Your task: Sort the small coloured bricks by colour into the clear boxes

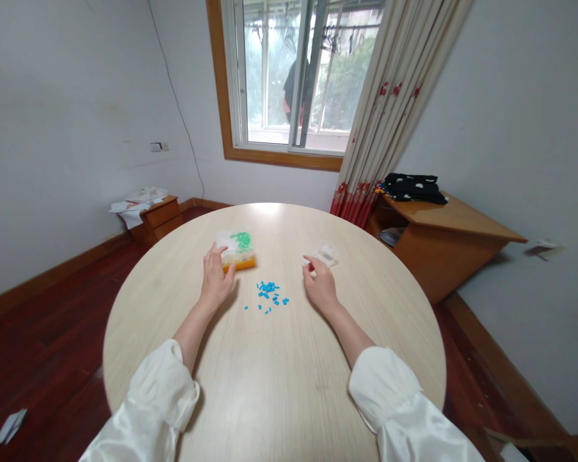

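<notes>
My left hand (214, 276) is at the near left corner of a clear plastic box (227, 239), its thumb and fingers apart. I cannot tell whether it touches the box. Green pieces (243, 241) lie at the box's right side, and yellow-orange shows along its front (244, 264). My right hand (320, 283) has its fingers curled together; whatever they may hold is too small to make out. Just beyond it lies a small clear plastic container or bag (327, 251). Between the hands, several small blue pieces (268, 288) form a loose pile, with a few scattered nearer me.
Everything rests on a round, light wood table (270, 385). Behind it are a window (274, 77) and a long curtain (366, 141). A wooden cabinet (455, 221) with folded dark cloth (411, 188) stands at right; a small drawer unit (164, 218) with papers stands at left.
</notes>
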### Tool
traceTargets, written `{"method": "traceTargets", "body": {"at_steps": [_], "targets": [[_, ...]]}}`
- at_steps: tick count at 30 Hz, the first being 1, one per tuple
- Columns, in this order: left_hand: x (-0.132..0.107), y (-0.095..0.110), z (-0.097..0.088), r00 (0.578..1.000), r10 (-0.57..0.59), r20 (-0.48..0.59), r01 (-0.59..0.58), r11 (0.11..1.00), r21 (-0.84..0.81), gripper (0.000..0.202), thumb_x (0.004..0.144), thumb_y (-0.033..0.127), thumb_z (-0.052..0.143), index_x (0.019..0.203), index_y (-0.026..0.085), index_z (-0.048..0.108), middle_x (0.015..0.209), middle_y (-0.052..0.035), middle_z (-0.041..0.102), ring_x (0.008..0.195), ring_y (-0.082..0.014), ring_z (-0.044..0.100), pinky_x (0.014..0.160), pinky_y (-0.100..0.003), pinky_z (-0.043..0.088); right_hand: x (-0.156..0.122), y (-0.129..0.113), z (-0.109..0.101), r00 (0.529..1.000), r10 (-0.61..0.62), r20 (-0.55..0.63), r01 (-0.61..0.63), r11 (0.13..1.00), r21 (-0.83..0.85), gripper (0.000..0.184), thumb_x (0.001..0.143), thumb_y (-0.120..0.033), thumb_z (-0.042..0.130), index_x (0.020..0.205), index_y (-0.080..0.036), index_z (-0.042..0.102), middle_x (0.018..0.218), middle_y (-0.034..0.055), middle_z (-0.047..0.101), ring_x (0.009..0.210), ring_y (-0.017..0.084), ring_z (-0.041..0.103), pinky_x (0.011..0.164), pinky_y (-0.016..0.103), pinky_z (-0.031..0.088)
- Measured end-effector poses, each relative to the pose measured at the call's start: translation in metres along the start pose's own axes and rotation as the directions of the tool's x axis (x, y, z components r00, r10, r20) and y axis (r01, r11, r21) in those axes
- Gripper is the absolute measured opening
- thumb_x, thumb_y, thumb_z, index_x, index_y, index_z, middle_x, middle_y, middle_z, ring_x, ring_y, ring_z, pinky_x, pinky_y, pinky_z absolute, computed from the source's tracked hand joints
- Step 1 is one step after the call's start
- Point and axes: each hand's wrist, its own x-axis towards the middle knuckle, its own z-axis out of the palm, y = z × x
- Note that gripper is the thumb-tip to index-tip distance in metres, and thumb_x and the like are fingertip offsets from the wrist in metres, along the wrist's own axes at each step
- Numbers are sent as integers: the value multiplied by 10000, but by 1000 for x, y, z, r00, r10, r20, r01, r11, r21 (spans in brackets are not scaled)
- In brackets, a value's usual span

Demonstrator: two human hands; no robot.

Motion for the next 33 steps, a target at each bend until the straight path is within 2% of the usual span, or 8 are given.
{"method": "traceTargets", "body": {"at_steps": [3, 6, 9, 12, 19, 22, 27, 33], "targets": [[-1, 5, 1, 1000, 19, -12, -19, 999, -31, 350, 816, 258, 497, 1148, 157, 455, 1262, -169, 473, 1240, -275, 401, 1051, -488, 303, -7, -19, 19, 993, -6, 118, -21, 975, 222, 493, 825, -276, 478, 1302, -153, 463, 1094, 119, 637, 1020, 217, 584, 928, 400, 429], [-3, 8, 3, 999, 37, -4, -37, 997, -63, 321, 822, 275, 504, 1122, 166, 467, 1234, -158, 507, 1215, -267, 438, 1029, -474, 333, -16, -36, 43, 954, -39, 298, -77, 927, 366, 679, 836, -321, 492, 1445, -207, 213, 1386, 134, 447, 1209, 217, 498, 1021, 431, 378], [-5, 9, 7, 999, 25, 32, -21, 992, -123, 301, 820, 272, 506, 1103, 173, 481, 1223, -148, 532, 1222, -259, 452, 1018, -460, 353, -23, -44, 59, 899, -137, 416, -45, 916, 399, 734, 825, -318, 520, 1458, -210, 165, 1486, 120, 280, 1375, 229, 263, 1110, 492, 226], [-7, 9, 10, 998, -23, 56, 32, 983, -179, 276, 812, 267, 511, 1073, 180, 504, 1189, -131, 568, 1188, -250, 495, 991, -447, 388, -25, -44, 64, 876, -162, 455, -38, 916, 400, 741, 827, -307, 522, 1461, -213, 151, 1509, 104, 213, 1405, 227, 163, 1124, 522, 152], [-6, 21, 4, 998, 24, -62, -37, 974, -226, 172, 805, 240, 527, 963, 191, 575, 1082, -85, 622, 1139, -228, 532, 1027, -455, 363, -21, -47, 51, 941, -157, 301, -2, 885, 466, 704, 837, -272, 497, 1458, -227, 168, 1498, 49, 259, 1390, 184, 218, 1143, 434, 193], [-6, 28, 1, 996, 43, -83, -66, 954, -293, 200, 778, 251, 583, 968, 191, 579, 1046, -75, 605, 1041, -211, 575, 950, -421, 447, -20, -50, 44, 973, -145, 182, 52, 897, 439, 656, 843, -255, 486, 1445, -195, 231, 1462, 65, 337, 1356, 171, 305, 1130, 386, 260], [-8, 38, 1, 996, -80, 29, 82, 833, -548, 446, 694, 265, 679, 1102, 201, 511, 1116, -72, 557, 847, -153, 633, 810, -350, 529, -20, -50, 38, 986, -165, -2, 155, 923, 352, 511, 835, -275, 537, 1333, -191, 457, 1312, 89, 539, 1219, 199, 504, 1057, 375, 396], [-10, 48, -2, 971, -187, 149, 239, 736, -633, 445, 622, 302, 729, 1000, 173, 534, 1301, -129, 477, 950, -196, 626, 851, -365, 511, -20, -53, 32, 985, -154, -76, 171, 919, 354, 295, 852, -289, 525, 1114, -200, 628, 1076, 99, 662, 1016, 200, 615, 930, 371, 499]]}}
